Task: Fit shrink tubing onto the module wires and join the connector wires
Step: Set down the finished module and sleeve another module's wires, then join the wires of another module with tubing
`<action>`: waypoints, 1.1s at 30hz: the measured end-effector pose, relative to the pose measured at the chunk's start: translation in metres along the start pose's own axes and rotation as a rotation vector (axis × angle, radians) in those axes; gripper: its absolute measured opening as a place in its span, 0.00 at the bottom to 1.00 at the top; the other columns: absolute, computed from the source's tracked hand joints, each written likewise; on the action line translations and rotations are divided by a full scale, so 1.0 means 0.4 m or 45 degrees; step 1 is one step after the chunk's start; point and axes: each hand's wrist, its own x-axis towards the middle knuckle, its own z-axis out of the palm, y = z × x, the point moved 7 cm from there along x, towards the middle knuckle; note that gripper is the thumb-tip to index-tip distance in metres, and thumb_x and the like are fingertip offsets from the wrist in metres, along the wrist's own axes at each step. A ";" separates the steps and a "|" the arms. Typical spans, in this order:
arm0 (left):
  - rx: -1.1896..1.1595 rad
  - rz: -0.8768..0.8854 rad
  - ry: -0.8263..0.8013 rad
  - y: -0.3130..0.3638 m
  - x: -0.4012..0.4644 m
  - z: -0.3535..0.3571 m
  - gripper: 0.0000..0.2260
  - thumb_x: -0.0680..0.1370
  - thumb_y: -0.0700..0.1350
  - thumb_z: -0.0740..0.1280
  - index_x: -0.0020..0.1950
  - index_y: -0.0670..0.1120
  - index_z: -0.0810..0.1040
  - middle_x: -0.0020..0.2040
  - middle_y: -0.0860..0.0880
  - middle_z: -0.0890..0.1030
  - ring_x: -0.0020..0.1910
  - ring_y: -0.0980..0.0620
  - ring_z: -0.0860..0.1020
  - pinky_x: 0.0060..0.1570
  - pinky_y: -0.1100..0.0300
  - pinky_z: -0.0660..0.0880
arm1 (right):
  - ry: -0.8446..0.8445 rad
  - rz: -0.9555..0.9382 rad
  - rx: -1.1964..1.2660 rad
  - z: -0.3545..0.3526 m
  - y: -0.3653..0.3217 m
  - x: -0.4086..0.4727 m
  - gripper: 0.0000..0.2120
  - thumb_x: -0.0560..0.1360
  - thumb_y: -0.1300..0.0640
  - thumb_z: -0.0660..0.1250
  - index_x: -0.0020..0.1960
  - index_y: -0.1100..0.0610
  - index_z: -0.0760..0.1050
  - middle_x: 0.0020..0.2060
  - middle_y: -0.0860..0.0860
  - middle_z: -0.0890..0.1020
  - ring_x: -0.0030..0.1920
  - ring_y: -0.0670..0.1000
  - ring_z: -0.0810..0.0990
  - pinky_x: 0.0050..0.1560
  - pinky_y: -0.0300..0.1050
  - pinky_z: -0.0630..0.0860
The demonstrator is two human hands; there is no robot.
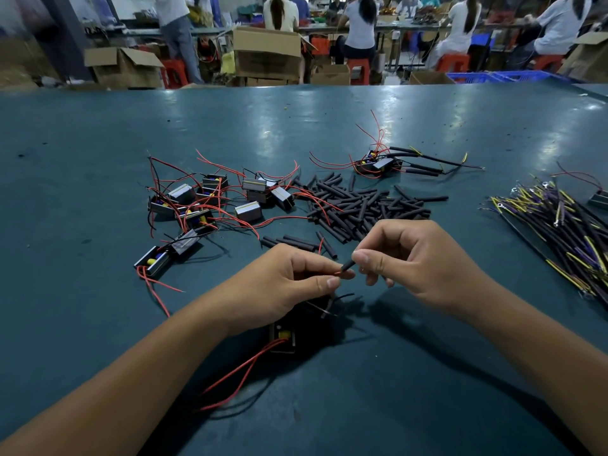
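My left hand [283,284] pinches a thin red wire between thumb and forefinger. The wire's module [282,339], a small black box with a yellow part, lies under that hand, mostly hidden. My right hand [418,258] pinches a short black shrink tube [347,267] whose lower end meets the red wire tip. A heap of black shrink tubes [365,205] lies just beyond my hands. Several loose modules [210,202] with red and black wires sit at the left. A bundle of connector wires [566,232], black, yellow and purple, lies at the right.
One module with tubing fitted on its wires [381,164] sits farther back on the green table [98,324]. Long red leads [237,373] trail from the held module toward me. Behind the table are cardboard boxes, red stools and seated people.
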 end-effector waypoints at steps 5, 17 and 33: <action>-0.076 -0.008 -0.007 0.007 -0.002 -0.010 0.17 0.79 0.39 0.69 0.68 0.48 0.77 0.46 0.49 0.82 0.47 0.54 0.78 0.52 0.60 0.73 | -0.059 0.031 0.086 0.016 0.001 -0.005 0.09 0.71 0.52 0.72 0.46 0.58 0.81 0.32 0.51 0.84 0.33 0.47 0.82 0.34 0.38 0.76; 0.375 0.227 0.185 0.056 0.000 -0.004 0.15 0.73 0.44 0.77 0.57 0.48 0.80 0.47 0.55 0.83 0.47 0.54 0.81 0.52 0.55 0.79 | -0.069 0.013 0.110 0.003 0.002 -0.002 0.06 0.72 0.52 0.73 0.47 0.54 0.82 0.36 0.52 0.84 0.34 0.45 0.79 0.36 0.37 0.75; 0.315 0.137 0.113 0.048 -0.004 -0.029 0.06 0.74 0.40 0.76 0.47 0.44 0.80 0.39 0.48 0.83 0.37 0.54 0.80 0.40 0.58 0.77 | -0.189 0.049 0.055 0.061 0.018 -0.015 0.04 0.73 0.59 0.75 0.46 0.57 0.82 0.38 0.57 0.86 0.40 0.62 0.84 0.46 0.62 0.80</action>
